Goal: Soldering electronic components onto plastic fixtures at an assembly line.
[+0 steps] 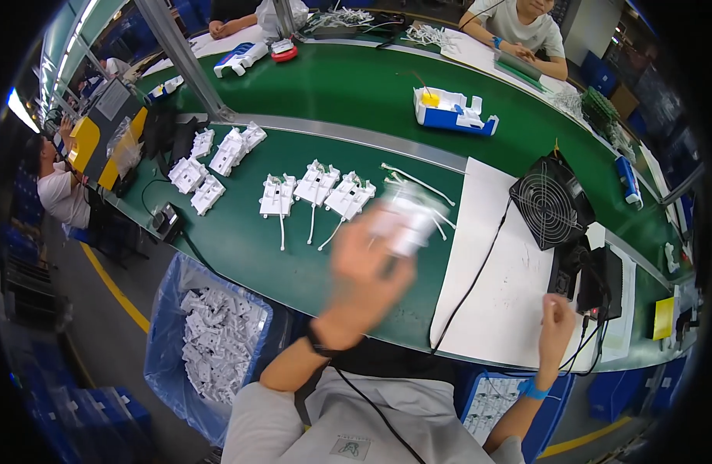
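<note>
My left hand (364, 251) holds a white plastic housing (416, 223) above the green worktop (240, 243); both are smeared by motion. Just left of it, three white housings (277, 197) lie in a row, each with a white cable trailing toward me. Loose white cables (422, 185) lie behind and beside the held housing. Over at the right, my right hand (555, 319) is closed, fingers curled, above the front part of a white sheet (483, 282). Whatever its fingers may hold is hidden.
More white housings (231, 151) are grouped at the back left. A black fan (553, 203) stands on the right beside black boxes and cables. Left below the table is a blue-lined bin (163, 329) of white parts. A blue-white shell (456, 116) sits on the far green belt. People sit beyond.
</note>
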A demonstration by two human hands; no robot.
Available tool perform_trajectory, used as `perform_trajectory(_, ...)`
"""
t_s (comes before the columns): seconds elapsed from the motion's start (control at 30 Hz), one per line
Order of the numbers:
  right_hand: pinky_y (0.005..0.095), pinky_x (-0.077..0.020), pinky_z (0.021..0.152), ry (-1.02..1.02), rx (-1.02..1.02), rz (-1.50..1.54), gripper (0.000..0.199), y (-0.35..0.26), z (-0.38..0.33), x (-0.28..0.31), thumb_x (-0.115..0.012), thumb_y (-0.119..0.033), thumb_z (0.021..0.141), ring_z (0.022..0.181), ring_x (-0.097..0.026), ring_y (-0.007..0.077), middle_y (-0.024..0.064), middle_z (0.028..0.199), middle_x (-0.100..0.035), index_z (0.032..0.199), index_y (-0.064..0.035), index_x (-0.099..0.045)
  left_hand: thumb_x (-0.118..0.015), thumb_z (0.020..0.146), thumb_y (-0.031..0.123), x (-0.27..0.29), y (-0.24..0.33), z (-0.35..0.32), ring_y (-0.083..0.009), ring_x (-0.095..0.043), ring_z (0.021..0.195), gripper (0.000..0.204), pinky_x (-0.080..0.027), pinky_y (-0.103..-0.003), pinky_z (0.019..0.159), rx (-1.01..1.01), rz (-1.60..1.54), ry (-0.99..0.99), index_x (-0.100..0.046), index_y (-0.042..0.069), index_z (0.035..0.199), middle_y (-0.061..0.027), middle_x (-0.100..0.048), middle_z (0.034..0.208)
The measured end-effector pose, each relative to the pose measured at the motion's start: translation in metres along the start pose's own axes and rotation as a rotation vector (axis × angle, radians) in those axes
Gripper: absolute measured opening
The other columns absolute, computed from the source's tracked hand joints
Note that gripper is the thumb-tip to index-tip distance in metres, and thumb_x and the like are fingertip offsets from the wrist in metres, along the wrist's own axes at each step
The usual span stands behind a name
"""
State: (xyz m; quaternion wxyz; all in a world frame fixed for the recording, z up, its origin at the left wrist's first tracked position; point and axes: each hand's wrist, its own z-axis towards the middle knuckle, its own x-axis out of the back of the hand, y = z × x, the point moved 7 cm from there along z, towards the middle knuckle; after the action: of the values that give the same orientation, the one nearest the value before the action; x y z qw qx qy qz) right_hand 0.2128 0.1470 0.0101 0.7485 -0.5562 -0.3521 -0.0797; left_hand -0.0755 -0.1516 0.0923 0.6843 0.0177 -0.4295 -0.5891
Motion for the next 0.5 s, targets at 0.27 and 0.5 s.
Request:
perform_trajectory(0.27, 0.0353, -0.0455, 0.057, -0.386, 0.551, 0.149, 0.021, -0.201, -0.022, -0.117, -0.075, -0.012, 0.088, 0.060, -0.056, 0.0208, 0.0100, 0.073, -0.060, 0.106, -0.0015, -0.070, -0.074, 0.087, 0.011, 0.145, -0.180, -0.056, -0.0358, -0.058, 0.124, 0.043, -0.045, -0.043, 0.107, 0.488, 0.461, 0.287, -0.068, 0.005, 0.128, -0.0175, -0.062, 0.134)
perform_trajectory(0.5, 0.0449, -0.0455, 0.085, -0.133, 0.946, -0.176, 0.021, -0.252, 0.027, -0.272, -0.067, -0.005, 0.084, 0.101, -0.057, 0.0344, 0.0177, 0.102, -0.058, 0.104, -0.0001, -0.067, -0.077, 0.085, 0.014, 0.101, -0.194, -0.069, -0.0387, -0.050, 0.132, 0.065, -0.041, -0.044, 0.112, 0.309, 0.286, 0.025, -0.054, 0.007, 0.145, -0.0199, -0.053, 0.147)
